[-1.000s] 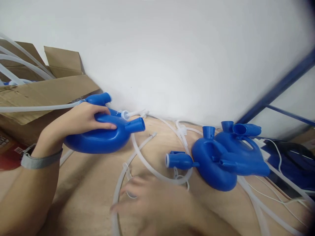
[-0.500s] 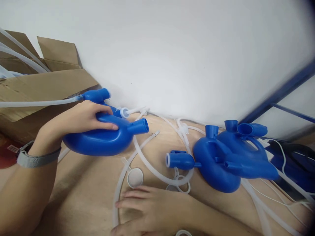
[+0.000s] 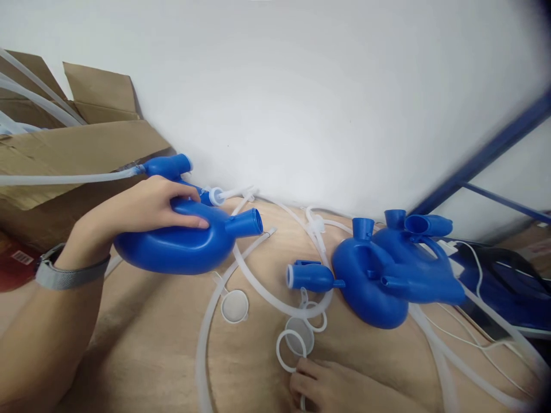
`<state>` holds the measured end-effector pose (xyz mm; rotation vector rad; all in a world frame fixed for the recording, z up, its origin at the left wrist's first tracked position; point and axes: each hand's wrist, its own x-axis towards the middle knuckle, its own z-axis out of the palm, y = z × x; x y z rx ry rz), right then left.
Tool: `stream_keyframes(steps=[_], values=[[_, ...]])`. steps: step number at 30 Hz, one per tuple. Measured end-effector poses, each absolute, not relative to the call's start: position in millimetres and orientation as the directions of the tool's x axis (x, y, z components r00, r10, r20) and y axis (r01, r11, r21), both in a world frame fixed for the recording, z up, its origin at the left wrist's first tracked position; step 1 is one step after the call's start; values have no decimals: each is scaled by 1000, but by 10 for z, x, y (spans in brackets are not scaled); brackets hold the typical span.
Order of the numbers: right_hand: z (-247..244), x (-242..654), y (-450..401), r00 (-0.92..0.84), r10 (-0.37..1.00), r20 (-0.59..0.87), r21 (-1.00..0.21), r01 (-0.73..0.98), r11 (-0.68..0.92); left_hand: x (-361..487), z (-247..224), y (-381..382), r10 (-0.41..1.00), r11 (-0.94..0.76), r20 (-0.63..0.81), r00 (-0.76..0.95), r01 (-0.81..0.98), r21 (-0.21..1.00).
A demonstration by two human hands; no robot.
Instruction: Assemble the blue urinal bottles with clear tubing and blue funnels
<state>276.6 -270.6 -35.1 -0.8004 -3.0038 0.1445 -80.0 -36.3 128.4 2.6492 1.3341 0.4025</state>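
My left hand (image 3: pixel 172 209) is wrapped round a blue plastic bottle (image 3: pixel 185 249), held on its side with its open neck pointing right. At the bottom centre my right hand (image 3: pixel 318 384) has its fingers closed at a white ring (image 3: pixel 282 358), beside a round translucent cap (image 3: pixel 300 338). Another round cap (image 3: pixel 235 306) lies further left. A blue cylindrical fitting (image 3: pixel 312 277) with a white rim lies above the rings. Clear tubing (image 3: pixel 206 338) curves over the wooden table (image 3: pixel 150 344).
Blue bottles (image 3: pixel 374 292) are grouped at the right, near white cables and a dark blue bag (image 3: pixel 508 287). A cardboard box (image 3: pixel 77 155) with tubing stands at the left. Behind is a white wall (image 3: pixel 258 103), with a blue metal bar (image 3: pixel 482 158) at the right.
My right hand has moved right and down, away from the left cap, and its spread fingers have closed at a ring. My left hand still holds the bottle. The view has shifted slightly.
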Motion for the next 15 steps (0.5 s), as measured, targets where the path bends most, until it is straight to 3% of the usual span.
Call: stream_keyframes(steps=[3, 8, 10, 12, 13, 15], values=[[42, 2751, -2562, -886, 453, 97, -117, 442, 890, -788, 1313, -421, 794, -606, 139, 592, 755, 249], [677, 2756, -2163, -698, 536, 476, -257, 472, 843, -736, 1343, -521, 744, -664, 125, 656, 707, 242], [776, 2714, -1945, -478, 589, 652, -322, 528, 786, -701, 1349, -564, 723, -686, 129, 679, 681, 257], [783, 2618, -1726, -178, 613, 770, -480, 471, 740, -669, 1348, -600, 695, -711, 138, 706, 645, 282], [764, 2554, -1627, -64, 627, 776, -553, 408, 726, -658, 1346, -613, 680, -724, 152, 717, 624, 295], [710, 2421, -1476, -3, 679, 735, -646, 304, 700, -652, 1337, -627, 653, -750, 206, 729, 582, 314]])
